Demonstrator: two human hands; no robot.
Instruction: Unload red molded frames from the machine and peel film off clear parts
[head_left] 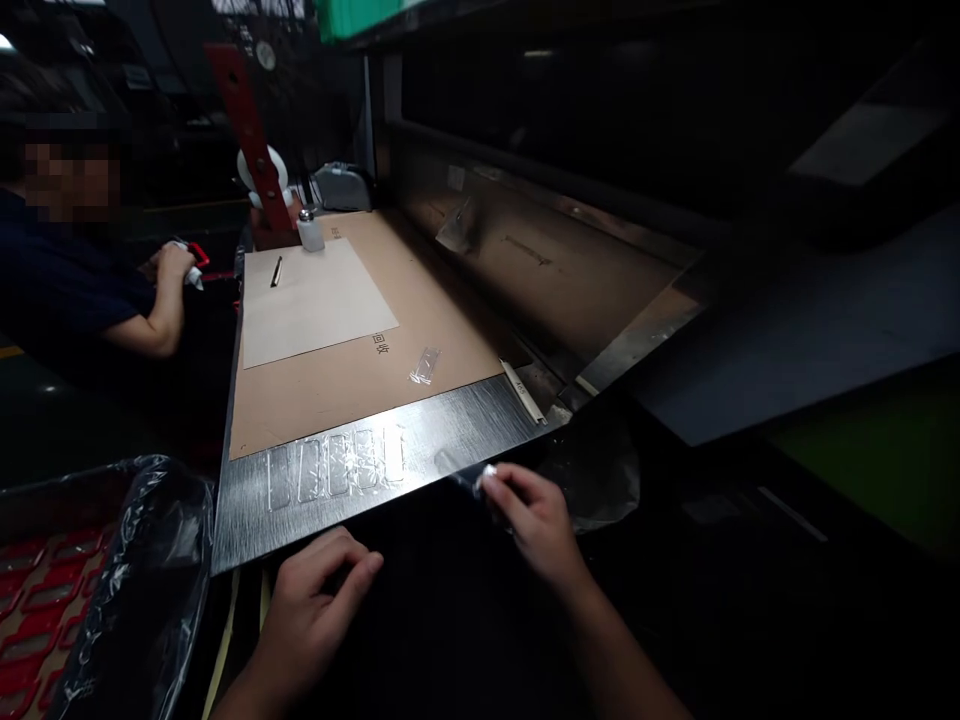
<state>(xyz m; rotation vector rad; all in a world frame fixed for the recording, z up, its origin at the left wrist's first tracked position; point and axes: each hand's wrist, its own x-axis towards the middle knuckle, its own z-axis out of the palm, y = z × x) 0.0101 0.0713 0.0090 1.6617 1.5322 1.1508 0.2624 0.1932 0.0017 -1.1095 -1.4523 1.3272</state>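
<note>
Two hands at the dim near edge | right hand (536, 520) – fingertips pinched on a small clear packet (480, 480), contents not made out | left hand (315, 590) loosely curled, nothing seen held, wrist cut off | beyond the pinch – brushed metal strip (465, 425) with a row of clear packets (337, 468) | below the hands everything lost in shadow.

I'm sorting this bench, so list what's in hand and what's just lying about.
In hand:
right hand pinching a clear packet
left hand by the metal plate
row of packets

Lying about:
white sheet
pen
loose packet
bottle
red tray
</note>
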